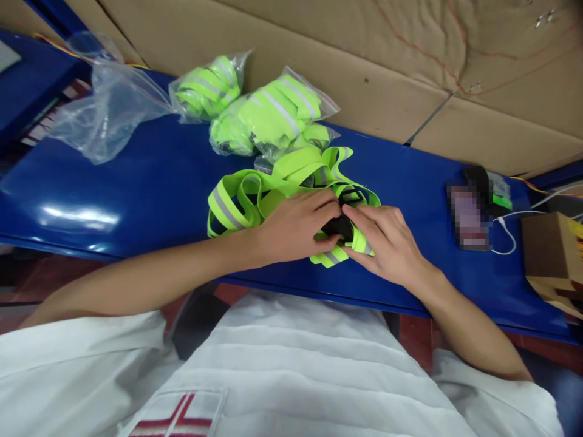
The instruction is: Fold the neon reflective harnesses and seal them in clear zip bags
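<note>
A loose tangle of neon yellow-green strap [225, 209] with a grey reflective stripe lies on the blue table. At its right end is a small black piece [339, 226], whose exact shape is partly hidden by the fingers. My left hand [296, 227] is closed on the black piece from the left, fingers bent over it. From the right, my right hand [387, 243] pinches the green strap beside the black piece, thumb and fingers on either side. The fingertips of both hands nearly meet there.
Clear bags of green strap [277, 112] lie behind the tangle, against a brown padded wall [364, 73]. An empty clear bag [113, 100] is at the back left. A blurred phone-like object [469, 218], white cable and cardboard box [549, 246] sit on the blue table [150, 182] at right.
</note>
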`<action>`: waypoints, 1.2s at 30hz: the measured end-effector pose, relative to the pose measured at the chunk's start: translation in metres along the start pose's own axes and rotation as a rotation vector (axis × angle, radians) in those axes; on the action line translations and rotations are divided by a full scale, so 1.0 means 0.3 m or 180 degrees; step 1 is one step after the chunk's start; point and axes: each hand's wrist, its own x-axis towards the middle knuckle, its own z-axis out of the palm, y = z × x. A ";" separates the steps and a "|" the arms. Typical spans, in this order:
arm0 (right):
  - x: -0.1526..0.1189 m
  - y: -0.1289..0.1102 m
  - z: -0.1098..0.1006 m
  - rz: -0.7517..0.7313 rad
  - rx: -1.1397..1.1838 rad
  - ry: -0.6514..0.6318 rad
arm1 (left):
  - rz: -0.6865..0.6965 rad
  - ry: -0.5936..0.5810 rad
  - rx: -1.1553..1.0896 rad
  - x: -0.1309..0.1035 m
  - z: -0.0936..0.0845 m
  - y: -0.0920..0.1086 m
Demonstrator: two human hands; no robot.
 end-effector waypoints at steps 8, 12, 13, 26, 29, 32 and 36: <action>0.019 0.002 0.003 -0.0081 -0.0611 -0.0211 | 0.0165 -0.0120 0.0473 -0.007 0.017 -0.009; 0.013 0.005 -0.007 -0.0106 -0.0775 -0.0092 | -0.0050 -0.0064 0.0426 0.002 0.001 -0.003; 0.010 0.007 -0.013 -0.0120 -0.0794 -0.0025 | -0.0119 -0.0026 0.0388 0.005 -0.006 -0.001; 0.017 -0.017 -0.021 -0.0227 -0.0689 0.0104 | 0.0313 0.0424 0.0346 -0.002 -0.006 -0.009; 0.024 -0.032 -0.012 -0.0157 -0.0690 -0.0094 | 0.0426 0.0345 0.0465 -0.002 0.000 -0.013; 0.027 -0.042 -0.009 -0.0097 -0.0741 -0.0125 | 0.0475 0.0244 0.0570 0.004 -0.005 -0.001; 0.024 -0.042 -0.030 -0.0061 -0.0772 -0.0036 | 0.0383 0.0155 0.0643 0.015 -0.027 0.025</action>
